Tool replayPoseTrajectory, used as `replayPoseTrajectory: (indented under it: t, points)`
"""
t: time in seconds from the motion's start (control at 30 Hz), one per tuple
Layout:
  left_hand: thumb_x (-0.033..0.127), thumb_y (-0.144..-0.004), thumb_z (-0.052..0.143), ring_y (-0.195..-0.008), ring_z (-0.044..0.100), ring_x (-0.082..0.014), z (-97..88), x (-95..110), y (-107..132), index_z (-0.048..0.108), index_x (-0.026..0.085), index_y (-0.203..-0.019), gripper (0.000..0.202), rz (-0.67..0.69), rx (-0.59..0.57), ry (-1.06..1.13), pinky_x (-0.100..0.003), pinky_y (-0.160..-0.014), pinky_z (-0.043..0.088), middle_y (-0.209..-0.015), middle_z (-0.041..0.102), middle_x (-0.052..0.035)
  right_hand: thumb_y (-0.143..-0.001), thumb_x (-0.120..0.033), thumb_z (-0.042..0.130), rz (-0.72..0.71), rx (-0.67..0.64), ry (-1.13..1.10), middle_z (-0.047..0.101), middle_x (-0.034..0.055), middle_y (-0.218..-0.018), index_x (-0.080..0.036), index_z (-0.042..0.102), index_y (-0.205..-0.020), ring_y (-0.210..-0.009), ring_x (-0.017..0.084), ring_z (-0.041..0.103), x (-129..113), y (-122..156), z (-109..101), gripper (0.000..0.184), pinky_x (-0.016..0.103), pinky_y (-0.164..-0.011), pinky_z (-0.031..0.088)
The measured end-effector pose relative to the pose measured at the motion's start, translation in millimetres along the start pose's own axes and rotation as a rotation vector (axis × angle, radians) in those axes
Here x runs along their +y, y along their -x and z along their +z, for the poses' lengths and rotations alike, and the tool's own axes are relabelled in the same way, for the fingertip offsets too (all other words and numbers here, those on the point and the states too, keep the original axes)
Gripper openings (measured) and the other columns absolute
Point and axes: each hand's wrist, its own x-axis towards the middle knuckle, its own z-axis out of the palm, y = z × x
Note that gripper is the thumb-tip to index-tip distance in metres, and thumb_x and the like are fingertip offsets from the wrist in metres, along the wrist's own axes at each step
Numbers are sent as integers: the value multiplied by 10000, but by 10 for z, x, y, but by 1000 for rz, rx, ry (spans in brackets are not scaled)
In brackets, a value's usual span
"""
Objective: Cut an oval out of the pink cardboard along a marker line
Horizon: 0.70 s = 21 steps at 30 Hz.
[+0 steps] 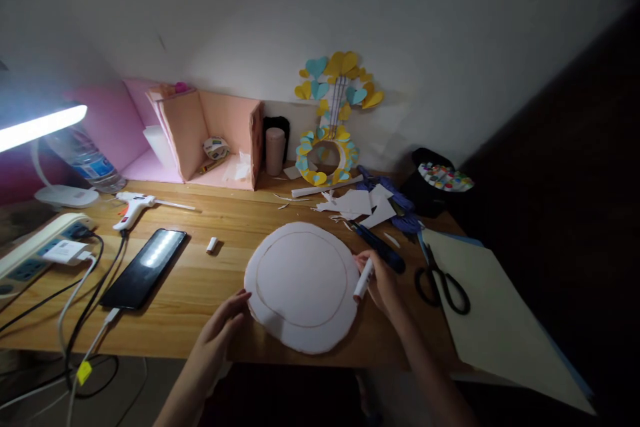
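A round white paper disc [301, 285] with a drawn circle lies on the wooden desk [210, 280] near its front edge. My left hand [224, 325] rests flat on the disc's lower left rim, fingers stretched out. My right hand [383, 280] is closed around a white marker [363, 278], its tip at the disc's right edge. The marker's small white cap [212, 244] lies apart to the left of the disc.
Black scissors [443, 283] and a cream sheet [500, 320] lie right. A blue cutter [379, 247], paper scraps [357, 203], marker set [443, 178] and heart-covered paper ornament [333, 121] sit behind. Phone [145, 267], glue gun [133, 205], power strip [35, 247], lamp [43, 127] and bottle [85, 157] left.
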Motion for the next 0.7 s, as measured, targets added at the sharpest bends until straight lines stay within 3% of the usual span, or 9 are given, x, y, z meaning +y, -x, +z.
replayPoseTrajectory:
  t: [0.1, 0.2, 0.3, 0.37, 0.43, 0.5, 0.7]
  points:
    - [470, -678, 659, -1238, 492, -317, 2, 7, -253, 705, 195, -1005, 430, -19, 28, 64, -463, -1062, 363, -1254, 619, -90, -811, -436, 539, 36, 45, -11, 689, 95, -946, -224, 562, -898, -906, 276, 656, -3, 306, -18, 230, 442, -799, 513]
    - [427, -704, 635, -1229, 498, -320, 74, 12, -333, 683, 172, -1026, 414, 34, 59, 56, -479, -1057, 363, -1233, 624, -117, -817, -443, 555, 78, 96, -65, 678, 114, -1044, -223, 567, -955, -997, 274, 633, -78, 524, -57, 260, 428, -842, 498]
    - [345, -801, 558, -1269, 453, -302, 209, -2, -205, 628, 182, -1101, 349, 224, 182, -113, -499, -1046, 369, -1299, 556, -126, -801, -469, 593, 98, 228, -178, 653, 122, -1128, -223, 542, -996, -1069, 270, 599, -233, 581, -52, 317, 415, -884, 472]
    - [263, -846, 516, -1268, 451, -273, 297, -28, -66, 598, 212, -1130, 300, 384, 211, -270, -489, -1032, 388, -1325, 523, -110, -816, -499, 569, 136, 245, -233, 696, 103, -969, -211, 533, -996, -927, 256, 645, -376, 517, 8, 342, 401, -810, 491]
    - [189, -875, 474, -1212, 501, -237, 354, -70, 54, 591, 246, -1123, 280, 494, 183, -397, -456, -992, 436, -1299, 539, -84, -868, -534, 461, 180, 181, -259, 659, 28, -675, -195, 556, -1010, -671, 208, 630, -541, 384, 121, 379, 367, -701, 489]
    - [147, -885, 458, -1141, 545, -215, 373, -122, 120, 603, 261, -1081, 269, 559, 154, -484, -407, -925, 491, -1264, 561, -70, -901, -541, 361, 177, 91, -255, 545, -24, -533, -193, 605, -1019, -547, 169, 541, -709, 203, 278, 441, 328, -639, 458]
    - [56, -876, 412, -1115, 551, -194, 334, -175, 104, 580, 228, -1100, 328, 682, 53, -571, -350, -896, 510, -1224, 601, -74, -837, -409, 463, 13, -223, -232, 602, 12, -775, -223, 660, -916, -678, 162, 509, -973, -357, 856, 282, 288, -653, 422]
